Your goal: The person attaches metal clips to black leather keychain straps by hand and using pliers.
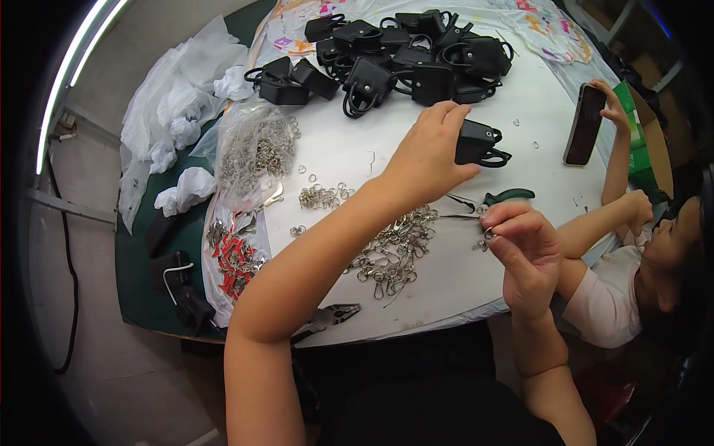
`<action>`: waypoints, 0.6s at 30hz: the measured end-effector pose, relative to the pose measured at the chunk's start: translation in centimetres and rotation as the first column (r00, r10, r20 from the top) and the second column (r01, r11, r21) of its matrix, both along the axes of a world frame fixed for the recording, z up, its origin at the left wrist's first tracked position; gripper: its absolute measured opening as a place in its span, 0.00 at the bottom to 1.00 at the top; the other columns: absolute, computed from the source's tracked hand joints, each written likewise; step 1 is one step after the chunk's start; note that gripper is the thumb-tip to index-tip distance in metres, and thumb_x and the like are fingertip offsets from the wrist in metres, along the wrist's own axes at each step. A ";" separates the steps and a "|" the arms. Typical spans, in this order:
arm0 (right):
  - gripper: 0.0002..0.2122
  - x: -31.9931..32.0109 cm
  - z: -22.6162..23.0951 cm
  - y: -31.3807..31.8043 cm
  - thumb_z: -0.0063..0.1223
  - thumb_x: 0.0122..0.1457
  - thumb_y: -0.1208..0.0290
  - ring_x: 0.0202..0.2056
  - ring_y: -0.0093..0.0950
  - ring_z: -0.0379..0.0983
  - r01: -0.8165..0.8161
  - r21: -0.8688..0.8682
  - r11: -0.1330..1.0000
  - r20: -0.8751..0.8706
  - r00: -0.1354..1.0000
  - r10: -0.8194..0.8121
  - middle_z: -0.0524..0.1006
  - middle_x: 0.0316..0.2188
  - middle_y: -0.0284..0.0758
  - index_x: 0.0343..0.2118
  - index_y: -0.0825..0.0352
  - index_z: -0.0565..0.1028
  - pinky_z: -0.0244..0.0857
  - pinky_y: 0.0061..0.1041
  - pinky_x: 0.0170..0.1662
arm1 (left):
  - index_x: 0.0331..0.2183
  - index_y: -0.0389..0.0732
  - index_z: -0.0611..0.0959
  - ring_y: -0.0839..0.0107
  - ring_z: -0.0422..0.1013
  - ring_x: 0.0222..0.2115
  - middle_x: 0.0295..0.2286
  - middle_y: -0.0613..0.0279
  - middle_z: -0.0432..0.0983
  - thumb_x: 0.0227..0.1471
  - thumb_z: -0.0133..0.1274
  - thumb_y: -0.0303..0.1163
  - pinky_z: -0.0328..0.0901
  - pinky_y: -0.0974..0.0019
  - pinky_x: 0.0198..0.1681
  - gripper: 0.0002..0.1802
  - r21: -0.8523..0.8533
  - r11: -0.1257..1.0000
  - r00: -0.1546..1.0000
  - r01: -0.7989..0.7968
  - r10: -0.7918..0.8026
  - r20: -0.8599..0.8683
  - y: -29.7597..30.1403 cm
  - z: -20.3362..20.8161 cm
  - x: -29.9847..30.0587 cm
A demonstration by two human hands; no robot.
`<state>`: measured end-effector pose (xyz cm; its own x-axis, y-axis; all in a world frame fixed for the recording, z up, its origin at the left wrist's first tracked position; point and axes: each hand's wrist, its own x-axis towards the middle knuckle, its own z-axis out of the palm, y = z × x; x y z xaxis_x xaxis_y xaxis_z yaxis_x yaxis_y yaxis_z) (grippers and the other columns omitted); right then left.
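My left hand [431, 152] reaches across the table, its fingers and thumb around a small black case [476, 143] with a loop strap and a metal snap. Lower and to the right, my right hand [529, 256] pinches a small metal ring [489, 233] between thumb and fingertips. Just beyond it lie green-handled pliers [509, 195]. A heap of silver swivel clasps [394, 249] spreads beneath my left forearm. Small rings [320, 197] lie in a loose pile left of that forearm.
Many similar black cases [431, 80] are heaped at the back. A clear bag of metal rings [256, 149] and red metal pieces [236, 260] lie left. Other pliers [327, 318] rest by the near edge. At right, another person's hand [613, 108] holds a phone [584, 126] near a green box [647, 141].
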<state>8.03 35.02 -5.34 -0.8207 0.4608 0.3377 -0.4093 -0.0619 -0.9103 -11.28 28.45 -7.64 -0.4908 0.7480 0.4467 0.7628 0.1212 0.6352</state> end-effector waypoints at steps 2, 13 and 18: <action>0.06 0.6 -0.3 0.7 0.56 0.57 0.86 0.42 0.26 0.74 0.016 -0.082 0.997 0.002 1.000 -0.016 0.77 0.40 0.39 0.36 0.70 0.76 0.65 0.26 0.50 | 0.44 0.34 0.75 0.50 0.73 0.44 0.44 0.45 0.76 0.42 0.64 0.30 0.67 0.57 0.50 0.26 -0.171 0.985 1.000 0.010 -0.008 0.012 2.2 -0.4 -0.9; 0.05 -1.9 0.1 -1.6 0.58 0.59 0.82 0.41 0.23 0.75 -0.316 -0.393 0.863 0.016 0.936 0.351 0.77 0.38 0.37 0.37 0.71 0.76 0.71 0.24 0.46 | 0.46 0.41 0.62 0.72 0.70 0.45 0.43 0.55 0.70 0.49 0.60 0.24 0.69 0.66 0.46 0.28 0.126 0.990 0.447 -0.060 -0.086 0.890 -12.3 3.5 8.6; 0.07 -3.1 -0.1 -3.6 0.61 0.53 0.86 0.39 0.22 0.72 -0.493 -0.319 0.809 0.026 0.849 0.528 0.76 0.38 0.36 0.35 0.71 0.79 0.67 0.20 0.40 | 0.45 0.43 0.63 0.67 0.66 0.51 0.51 0.53 0.62 0.46 0.61 0.22 0.64 0.61 0.53 0.28 0.300 0.909 0.262 -0.291 -0.226 0.938 -16.1 3.0 10.4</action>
<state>4.96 31.41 -5.43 -0.9881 0.0268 0.1512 -0.1442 -0.5008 -0.8535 -0.86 12.35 -4.68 -0.7569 0.6338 -0.1593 -0.4202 -0.2854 0.8614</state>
